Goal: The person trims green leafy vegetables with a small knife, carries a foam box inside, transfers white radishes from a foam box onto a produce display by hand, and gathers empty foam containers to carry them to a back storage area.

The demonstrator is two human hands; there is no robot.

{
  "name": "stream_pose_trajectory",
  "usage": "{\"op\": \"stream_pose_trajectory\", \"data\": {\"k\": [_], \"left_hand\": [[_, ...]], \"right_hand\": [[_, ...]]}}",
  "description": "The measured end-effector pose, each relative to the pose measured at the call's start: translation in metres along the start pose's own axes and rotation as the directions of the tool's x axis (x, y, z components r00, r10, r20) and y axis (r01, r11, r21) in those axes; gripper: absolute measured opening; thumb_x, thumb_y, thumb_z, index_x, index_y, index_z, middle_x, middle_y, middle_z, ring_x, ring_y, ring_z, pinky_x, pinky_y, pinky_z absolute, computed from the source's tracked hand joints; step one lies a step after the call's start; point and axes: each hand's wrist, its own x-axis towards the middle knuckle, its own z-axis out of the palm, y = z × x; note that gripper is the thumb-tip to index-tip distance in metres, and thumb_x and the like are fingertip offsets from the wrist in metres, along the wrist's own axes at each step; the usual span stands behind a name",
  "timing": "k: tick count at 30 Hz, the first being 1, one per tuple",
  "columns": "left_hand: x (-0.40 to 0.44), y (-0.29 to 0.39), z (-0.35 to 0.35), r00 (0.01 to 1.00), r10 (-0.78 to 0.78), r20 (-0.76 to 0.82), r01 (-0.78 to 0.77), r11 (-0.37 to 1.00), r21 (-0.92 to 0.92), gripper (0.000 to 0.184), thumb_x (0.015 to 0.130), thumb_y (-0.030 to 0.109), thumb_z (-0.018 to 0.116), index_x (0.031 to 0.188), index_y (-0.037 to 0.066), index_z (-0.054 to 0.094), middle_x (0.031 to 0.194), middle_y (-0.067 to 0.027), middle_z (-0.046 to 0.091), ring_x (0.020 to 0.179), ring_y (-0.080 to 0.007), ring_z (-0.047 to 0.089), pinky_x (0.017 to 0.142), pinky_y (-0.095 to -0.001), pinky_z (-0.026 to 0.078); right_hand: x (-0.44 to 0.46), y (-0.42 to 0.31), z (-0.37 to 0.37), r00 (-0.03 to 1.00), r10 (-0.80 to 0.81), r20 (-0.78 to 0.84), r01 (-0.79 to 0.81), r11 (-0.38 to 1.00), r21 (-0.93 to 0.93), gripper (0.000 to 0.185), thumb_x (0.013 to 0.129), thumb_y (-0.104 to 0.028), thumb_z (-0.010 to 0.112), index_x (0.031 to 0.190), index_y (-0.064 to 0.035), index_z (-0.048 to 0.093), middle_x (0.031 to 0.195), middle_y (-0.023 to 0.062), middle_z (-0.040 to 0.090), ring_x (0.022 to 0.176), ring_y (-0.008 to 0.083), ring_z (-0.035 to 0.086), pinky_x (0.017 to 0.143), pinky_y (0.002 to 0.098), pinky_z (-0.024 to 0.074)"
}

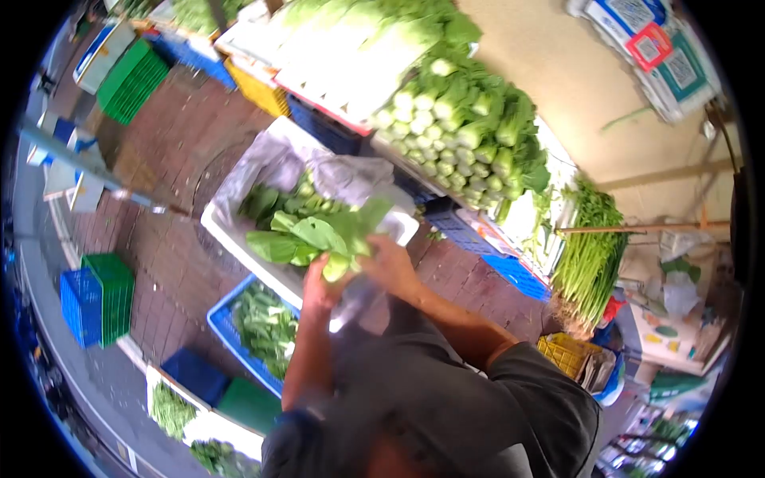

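Leafy greens (319, 235) with pale stems are held up between my two hands. My left hand (321, 279) is closed round the stem end. My right hand (389, 267) grips the same greens from the other side, its fingers partly hidden by leaves. Beneath and beyond them stands a white foam box (251, 256), lined with a thin pale plastic bag (275, 163) and holding more dark greens (267, 203).
A blue crate (239, 338) of greens stands beside the box. Beyond it, a stall holds stacked green-stemmed vegetables (462, 127) and long green bunches (590, 255). Green crates (131, 80), more green and blue crates (96, 299) and a yellow basket (566, 353) stand around.
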Motion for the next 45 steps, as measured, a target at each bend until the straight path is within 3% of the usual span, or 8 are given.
{"op": "stream_pose_trajectory", "data": {"k": [5,11,17,20,23,29,35,45], "left_hand": [[0.015,0.015,0.089,0.985,0.055,-0.163,0.03,0.878,0.477,0.053,0.089,0.031,0.074,0.127,0.002,0.052,0.097,-0.0176,0.067,0.074,-0.0316,0.07,0.065,-0.0449,0.06],[0.086,-0.006,0.258,0.999,0.018,-0.026,0.006,0.684,0.73,0.059,0.092,0.026,0.065,0.143,0.004,0.043,0.128,-0.015,0.056,0.105,-0.0266,0.061,0.065,-0.0396,0.056],[0.211,-0.06,0.477,0.962,0.044,0.271,-0.274,0.162,0.948,0.063,0.084,0.039,0.077,0.122,-0.008,0.059,0.106,-0.0199,0.07,0.095,-0.0256,0.067,0.066,-0.0335,0.055],[0.327,-0.118,0.507,0.81,0.193,0.554,-0.451,-0.4,0.798,0.068,0.081,0.054,0.075,0.11,-0.007,0.064,0.099,-0.0254,0.07,0.09,-0.036,0.069,0.078,-0.0421,0.055],[0.386,-0.16,0.539,0.969,0.026,0.246,-0.173,-0.64,0.748,0.076,0.08,0.059,0.071,0.115,-0.007,0.065,0.109,-0.0291,0.068,0.105,-0.0415,0.065,0.092,-0.047,0.051],[0.447,-0.219,0.532,0.557,0.226,0.799,-0.539,-0.634,0.555,0.043,0.088,0.033,0.069,0.115,-0.001,0.068,0.11,-0.0226,0.07,0.099,-0.039,0.068,0.088,-0.0466,0.052],[0.484,-0.279,0.543,0.636,0.077,0.768,-0.491,-0.728,0.479,0.056,0.095,0.042,0.062,0.136,0.005,0.055,0.137,-0.0224,0.056,0.126,-0.0417,0.054,0.103,-0.0492,0.045],[0.525,-0.308,0.535,0.746,-0.112,0.656,-0.409,-0.854,0.32,0.046,0.098,0.051,0.051,0.127,0.019,0.066,0.139,-0.0108,0.059,0.134,-0.0381,0.048,0.108,-0.0551,0.038]], "right_hand": [[0.012,0.036,-0.076,0.948,0.314,0.043,-0.243,0.632,0.736,0.037,0.087,-0.019,0.073,0.118,-0.0002,0.066,0.093,0.0073,0.069,0.08,0.016,0.062,0.072,0.03,0.0503],[0.05,0.054,-0.242,0.923,0.29,-0.254,0.117,0.417,0.901,0.027,0.092,-0.01,0.066,0.117,-0.0005,0.06,0.102,0.0031,0.066,0.087,0.015,0.065,0.076,0.0303,0.0555],[0.162,0.101,-0.427,0.805,0.22,-0.551,0.275,0.685,0.674,0.028,0.092,-0.018,0.068,0.111,0.0011,0.061,0.094,0.0011,0.062,0.079,0.0099,0.057,0.068,0.026,0.0484],[0.213,0.159,-0.467,0.716,0.162,-0.679,0.132,0.923,0.36,0.041,0.089,-0.029,0.069,0.11,0.0062,0.063,0.093,0.011,0.068,0.08,0.0224,0.063,0.074,0.0359,0.0505],[0.215,0.197,-0.497,0.815,0.114,-0.569,-0.099,0.993,0.058,0.046,0.087,-0.033,0.069,0.11,0.0056,0.065,0.086,0.0217,0.068,0.081,0.0358,0.067,0.077,0.0416,0.0518],[0.229,0.241,-0.563,0.761,-0.117,-0.638,0.082,0.993,-0.085,0.029,0.086,-0.019,0.07,0.109,-0.0005,0.067,0.099,0.0186,0.067,0.084,0.0341,0.065,0.076,0.0427,0.051],[0.291,0.29,-0.586,0.727,-0.514,-0.454,0.3,0.834,-0.464,0.029,0.084,-0.012,0.072,0.109,0.0002,0.066,0.11,0.0188,0.066,0.103,0.0391,0.061,0.088,0.0453,0.0511],[0.361,0.354,-0.598,0.862,-0.485,-0.15,0.372,0.805,-0.462,0.013,0.084,-0.01,0.061,0.093,-0.0024,0.066,0.098,0.018,0.065,0.094,0.038,0.061,0.085,0.046,0.0499]]}}
